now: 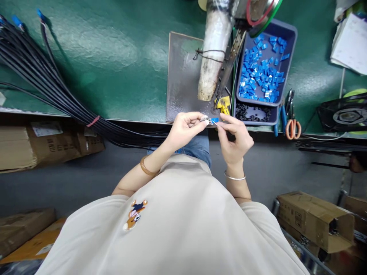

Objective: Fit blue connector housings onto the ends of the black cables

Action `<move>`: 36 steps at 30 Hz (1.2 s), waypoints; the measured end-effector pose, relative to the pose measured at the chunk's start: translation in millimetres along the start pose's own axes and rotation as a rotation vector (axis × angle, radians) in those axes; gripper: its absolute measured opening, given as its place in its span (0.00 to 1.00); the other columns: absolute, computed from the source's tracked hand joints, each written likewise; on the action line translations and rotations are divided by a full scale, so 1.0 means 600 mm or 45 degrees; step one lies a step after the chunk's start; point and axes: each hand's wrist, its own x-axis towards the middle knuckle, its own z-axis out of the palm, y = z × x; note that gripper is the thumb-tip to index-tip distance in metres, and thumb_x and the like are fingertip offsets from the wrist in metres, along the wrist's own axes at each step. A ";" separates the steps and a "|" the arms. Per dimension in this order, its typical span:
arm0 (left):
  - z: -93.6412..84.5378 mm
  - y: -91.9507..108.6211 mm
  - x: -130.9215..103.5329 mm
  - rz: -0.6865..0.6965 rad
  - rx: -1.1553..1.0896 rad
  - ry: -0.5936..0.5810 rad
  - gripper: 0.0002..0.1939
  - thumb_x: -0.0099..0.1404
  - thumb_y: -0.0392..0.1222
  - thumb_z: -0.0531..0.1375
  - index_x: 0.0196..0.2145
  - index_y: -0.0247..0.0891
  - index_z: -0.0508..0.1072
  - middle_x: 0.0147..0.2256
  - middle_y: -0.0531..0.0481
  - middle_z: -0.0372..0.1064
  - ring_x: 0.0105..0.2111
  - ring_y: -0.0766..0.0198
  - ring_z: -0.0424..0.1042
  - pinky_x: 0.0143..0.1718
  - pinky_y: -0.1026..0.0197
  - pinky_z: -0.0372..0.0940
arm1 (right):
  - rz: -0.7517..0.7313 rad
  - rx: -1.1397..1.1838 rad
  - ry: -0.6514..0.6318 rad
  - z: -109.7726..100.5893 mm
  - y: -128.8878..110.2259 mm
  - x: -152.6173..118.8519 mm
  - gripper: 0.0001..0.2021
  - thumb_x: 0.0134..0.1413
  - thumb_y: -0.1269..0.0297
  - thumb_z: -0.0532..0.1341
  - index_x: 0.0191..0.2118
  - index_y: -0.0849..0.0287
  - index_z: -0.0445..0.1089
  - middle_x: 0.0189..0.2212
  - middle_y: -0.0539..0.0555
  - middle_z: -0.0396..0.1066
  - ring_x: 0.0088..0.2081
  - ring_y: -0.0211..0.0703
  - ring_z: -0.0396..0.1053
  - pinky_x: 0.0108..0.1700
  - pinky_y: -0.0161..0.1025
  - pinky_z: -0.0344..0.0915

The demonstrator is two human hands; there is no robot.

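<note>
At the bench's front edge, my left hand point(187, 129) pinches the end of what looks like a cable, with small silvery parts at the fingertips. A small blue plastic piece point(215, 120) sits at that end, between my two hands. My right hand point(236, 138) has thumb and fingers brought together beside the blue piece; a thin pale strand shows near its fingertips. What exactly the right fingers grip is too small to tell. A bundle of black cables point(71, 97), bound with a red tie, runs from the left over the edge toward my lap.
A dark board point(183, 72) lies behind my hands, under a whitish wrapped tube point(210, 57) and a soldering-iron-like tool with a yellow part point(223, 104). Right of it are a bin point(292, 42) of blue pieces, a tray of black bits, scissors point(293, 128) and a fan point(344, 114).
</note>
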 end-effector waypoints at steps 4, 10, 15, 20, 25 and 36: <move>0.001 0.000 0.011 0.007 -0.018 0.016 0.07 0.57 0.39 0.66 0.26 0.33 0.75 0.23 0.54 0.66 0.23 0.74 0.62 0.26 0.69 0.57 | -0.022 0.014 -0.029 0.015 0.004 0.003 0.06 0.58 0.74 0.62 0.37 0.55 0.68 0.46 0.54 0.78 0.44 0.42 0.79 0.44 0.39 0.77; 0.004 0.009 0.026 0.014 0.022 0.051 0.05 0.56 0.35 0.65 0.24 0.33 0.74 0.19 0.57 0.57 0.19 0.76 0.52 0.21 0.70 0.49 | 0.154 0.125 -0.044 0.020 0.007 0.013 0.05 0.58 0.72 0.61 0.33 0.56 0.66 0.48 0.54 0.78 0.40 0.42 0.80 0.42 0.38 0.78; 0.008 0.014 0.032 0.012 -0.074 0.037 0.05 0.57 0.34 0.65 0.24 0.33 0.74 0.17 0.59 0.53 0.17 0.77 0.49 0.21 0.70 0.53 | 0.255 0.175 -0.057 0.019 0.005 0.021 0.05 0.58 0.71 0.61 0.33 0.55 0.66 0.48 0.53 0.78 0.42 0.43 0.80 0.43 0.39 0.79; 0.010 0.016 0.036 0.029 -0.084 0.043 0.06 0.57 0.34 0.66 0.23 0.34 0.73 0.17 0.60 0.51 0.17 0.77 0.50 0.22 0.71 0.56 | 0.295 0.241 -0.040 0.020 0.004 0.024 0.05 0.57 0.71 0.62 0.33 0.56 0.67 0.47 0.53 0.78 0.42 0.43 0.80 0.46 0.40 0.79; 0.010 0.016 0.035 0.033 -0.075 0.042 0.06 0.57 0.36 0.67 0.25 0.34 0.74 0.17 0.60 0.51 0.17 0.77 0.49 0.20 0.71 0.53 | 0.296 0.236 -0.047 0.018 0.004 0.026 0.04 0.57 0.71 0.63 0.33 0.55 0.69 0.48 0.52 0.78 0.42 0.43 0.79 0.47 0.43 0.79; 0.007 0.015 0.033 0.019 -0.020 0.032 0.05 0.59 0.36 0.64 0.26 0.34 0.74 0.17 0.59 0.51 0.18 0.76 0.47 0.20 0.69 0.49 | 0.298 0.208 -0.070 0.014 -0.002 0.025 0.05 0.58 0.69 0.61 0.32 0.55 0.66 0.48 0.52 0.78 0.42 0.43 0.80 0.46 0.42 0.79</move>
